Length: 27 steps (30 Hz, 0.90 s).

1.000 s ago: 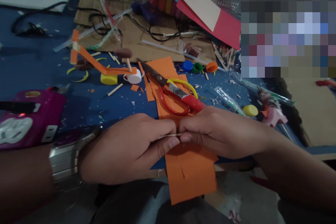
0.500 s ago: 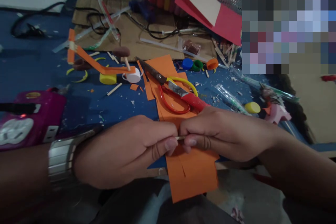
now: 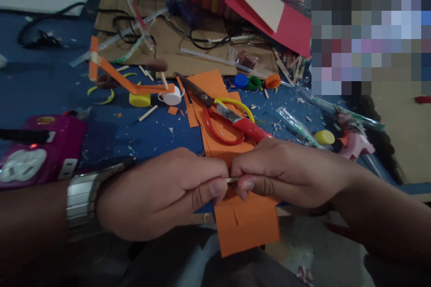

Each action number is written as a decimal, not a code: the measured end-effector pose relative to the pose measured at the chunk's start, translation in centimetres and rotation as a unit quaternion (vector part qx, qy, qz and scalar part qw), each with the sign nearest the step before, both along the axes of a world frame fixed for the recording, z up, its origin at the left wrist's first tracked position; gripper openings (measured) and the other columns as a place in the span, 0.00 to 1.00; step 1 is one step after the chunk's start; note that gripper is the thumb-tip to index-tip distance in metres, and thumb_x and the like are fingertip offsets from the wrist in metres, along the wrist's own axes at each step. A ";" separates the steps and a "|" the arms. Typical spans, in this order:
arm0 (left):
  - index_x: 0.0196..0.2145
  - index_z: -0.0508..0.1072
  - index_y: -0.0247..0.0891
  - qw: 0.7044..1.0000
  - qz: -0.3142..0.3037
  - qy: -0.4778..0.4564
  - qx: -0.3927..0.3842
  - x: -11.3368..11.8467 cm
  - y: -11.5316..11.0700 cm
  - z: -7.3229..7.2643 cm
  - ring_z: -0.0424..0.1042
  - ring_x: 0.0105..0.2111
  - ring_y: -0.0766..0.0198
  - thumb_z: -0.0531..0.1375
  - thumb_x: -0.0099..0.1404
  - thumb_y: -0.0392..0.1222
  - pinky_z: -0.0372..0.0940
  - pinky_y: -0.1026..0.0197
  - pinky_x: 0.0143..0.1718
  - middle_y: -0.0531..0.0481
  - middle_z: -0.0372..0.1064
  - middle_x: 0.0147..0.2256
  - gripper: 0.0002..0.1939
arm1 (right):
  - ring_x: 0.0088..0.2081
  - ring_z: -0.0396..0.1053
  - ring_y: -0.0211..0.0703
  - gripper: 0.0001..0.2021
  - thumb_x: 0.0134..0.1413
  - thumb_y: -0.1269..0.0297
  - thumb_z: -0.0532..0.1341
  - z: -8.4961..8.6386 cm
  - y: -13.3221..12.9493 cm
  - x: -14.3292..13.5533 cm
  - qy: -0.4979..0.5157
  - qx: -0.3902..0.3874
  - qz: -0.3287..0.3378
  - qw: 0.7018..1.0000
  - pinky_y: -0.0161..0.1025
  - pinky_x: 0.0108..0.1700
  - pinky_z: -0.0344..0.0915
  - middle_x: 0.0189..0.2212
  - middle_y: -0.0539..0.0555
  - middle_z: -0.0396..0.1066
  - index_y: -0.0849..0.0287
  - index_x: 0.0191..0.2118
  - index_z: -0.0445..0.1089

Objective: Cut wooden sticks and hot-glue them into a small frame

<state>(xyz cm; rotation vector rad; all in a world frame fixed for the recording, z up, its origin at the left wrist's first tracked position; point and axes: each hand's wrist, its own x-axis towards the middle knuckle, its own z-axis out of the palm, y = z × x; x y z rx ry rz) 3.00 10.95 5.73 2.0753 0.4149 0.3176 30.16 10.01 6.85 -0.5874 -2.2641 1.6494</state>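
- Pinching a thin pale stick (image 3: 230,180) in the left hand (image 3: 164,195), thumb pressed towards the curled forefinger.
- Pinching the same stick in the right hand (image 3: 289,175), in a similar closed grip; only a short length visible between the two hands, both ends hidden by the fingers.
- Held roughly crosswise over orange paper (image 3: 247,231), near the front edge of the blue bench (image 3: 111,134).
- Running beneath both hands and overhanging that edge: the same paper, marked with a short slit.
- Resting on the paper, beyond the hands: scissors (image 3: 208,100) with red and yellow loops, blades pointing away and leftward.
- Lying over the loops: a red-handled tool (image 3: 252,130), near end reaching the right hand; contact impossible to tell.
- Around the left wrist: a metal-banded watch (image 3: 81,204), with a purple socket box (image 3: 63,143) just beyond.
- Farther back, left of the scissors: a bent orange strip (image 3: 116,75), one end over a white cap (image 3: 172,96).
- Right of the scissors: blue cap (image 3: 240,81), green cap (image 3: 253,83) and orange cap (image 3: 272,81), in a row.
- Behind these: flattened cardboard (image 3: 178,60).
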 end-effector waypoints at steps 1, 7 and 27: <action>0.38 0.71 0.42 1.000 -0.002 -0.001 -0.002 0.0 0.0 0.0 0.70 0.27 0.68 0.49 0.88 0.42 0.63 0.65 0.32 0.57 0.72 0.29 0.19 | 0.30 0.61 0.33 0.12 0.83 0.64 0.58 0.0 0.0 0.0 -0.002 0.000 0.000 1.000 0.33 0.35 0.59 0.32 0.45 0.68 0.57 0.40 0.69; 0.38 0.71 0.41 1.000 -0.014 -0.005 -0.006 0.1 0.1 0.0 0.69 0.26 0.67 0.49 0.88 0.41 0.63 0.64 0.32 0.57 0.72 0.29 0.18 | 0.31 0.62 0.33 0.11 0.82 0.66 0.58 0.0 0.0 0.0 0.011 0.000 0.009 1.000 0.32 0.35 0.59 0.32 0.45 0.68 0.57 0.40 0.70; 0.36 0.66 0.42 0.997 -0.032 -0.033 -0.066 0.0 -0.2 0.3 0.64 0.24 0.69 0.51 0.87 0.42 0.61 0.65 0.28 0.59 0.65 0.27 0.18 | 0.27 0.61 0.33 0.12 0.82 0.63 0.59 0.1 -0.1 -0.2 0.039 -0.032 0.027 0.998 0.33 0.31 0.59 0.29 0.45 0.68 0.56 0.39 0.70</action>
